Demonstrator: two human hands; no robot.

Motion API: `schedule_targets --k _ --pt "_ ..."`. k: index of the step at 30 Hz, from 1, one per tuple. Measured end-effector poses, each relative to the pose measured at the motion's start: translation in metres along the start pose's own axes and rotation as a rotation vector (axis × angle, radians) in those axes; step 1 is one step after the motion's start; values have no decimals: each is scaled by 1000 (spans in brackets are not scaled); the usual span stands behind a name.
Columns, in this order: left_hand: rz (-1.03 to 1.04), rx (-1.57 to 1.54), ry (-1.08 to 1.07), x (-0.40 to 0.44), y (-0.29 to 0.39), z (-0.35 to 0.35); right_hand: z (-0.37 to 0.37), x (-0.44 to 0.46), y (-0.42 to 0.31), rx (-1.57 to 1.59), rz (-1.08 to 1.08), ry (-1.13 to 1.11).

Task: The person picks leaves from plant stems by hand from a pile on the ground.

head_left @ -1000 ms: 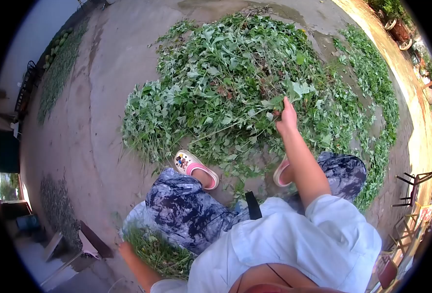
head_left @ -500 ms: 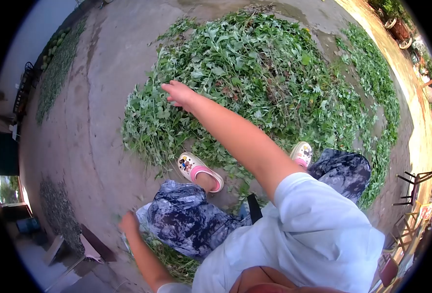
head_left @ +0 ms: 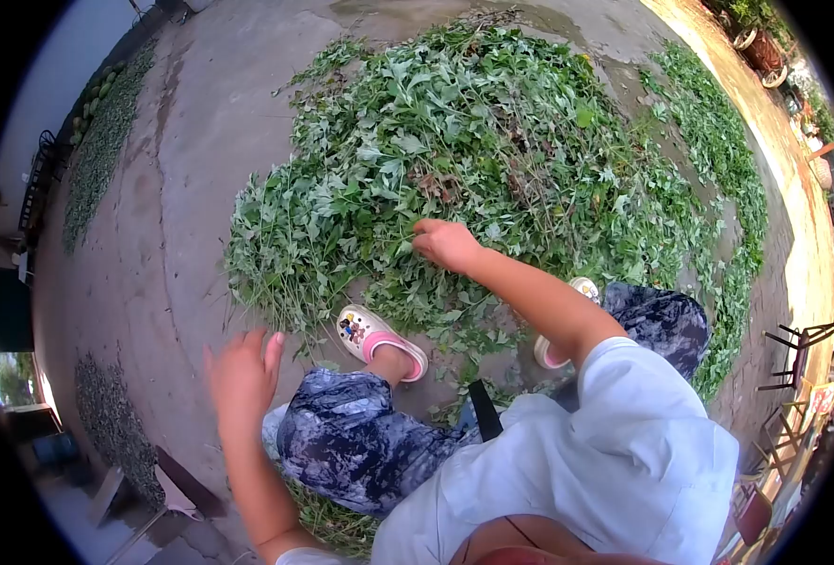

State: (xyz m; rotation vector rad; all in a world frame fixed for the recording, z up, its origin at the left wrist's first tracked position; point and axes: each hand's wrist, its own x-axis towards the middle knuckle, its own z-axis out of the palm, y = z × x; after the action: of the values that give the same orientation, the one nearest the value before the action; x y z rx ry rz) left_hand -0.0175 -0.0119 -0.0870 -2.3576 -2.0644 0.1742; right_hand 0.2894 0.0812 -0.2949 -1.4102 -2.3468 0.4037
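Two bare hands are observed above the concrete floor [head_left: 219, 113]; one large heap of leafy stems [head_left: 492, 141] is spread across its middle, towards the far edge. The left hand [head_left: 242, 381] is found open, fingers extended and parted, with nothing seen in its hold; it is placed over bare floor, to the left of the left clog [head_left: 384, 341]. The right hand [head_left: 447, 247] is noted at the heap's near side, fingers partly bent; whether a stem is gripped cannot be told.

Since the preceding view, the left hand has been brought forward and opened out; the right hand has been drawn back from the heap's left part towards the body; loose stems are thereby placed within its close reach, in the judgement made here.

A smaller bunch of greenery [head_left: 330, 524] is partly hidden beside the left trouser leg [head_left: 346, 438]; a long band of greenery [head_left: 713, 132] is laid near the floor's right edge; a dark, dull heap [head_left: 111, 410] is recorded towards the near left corner; another green strip [head_left: 111, 141] is seen along the far left edge.
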Motion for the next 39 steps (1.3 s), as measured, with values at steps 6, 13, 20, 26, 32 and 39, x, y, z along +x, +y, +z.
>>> schedule_targets --k 6,13,20,26,32,39 --pt "431 -188 27 4 110 -78 -34 -18 -15 436 -113 -142" --pt "502 -108 -191 40 120 -32 -95 32 -5 767 412 -246" --pt "414 -197 -346 81 116 8 -64 125 46 141 721 144" --pt "436 -161 -478 84 123 11 -35 131 62 505 687 -4" --pt "454 -176 -497 82 127 10 -101 59 51 1646 633 130" --pt "430 -172 -589 82 124 20 -79 -5 88 1414 810 112"
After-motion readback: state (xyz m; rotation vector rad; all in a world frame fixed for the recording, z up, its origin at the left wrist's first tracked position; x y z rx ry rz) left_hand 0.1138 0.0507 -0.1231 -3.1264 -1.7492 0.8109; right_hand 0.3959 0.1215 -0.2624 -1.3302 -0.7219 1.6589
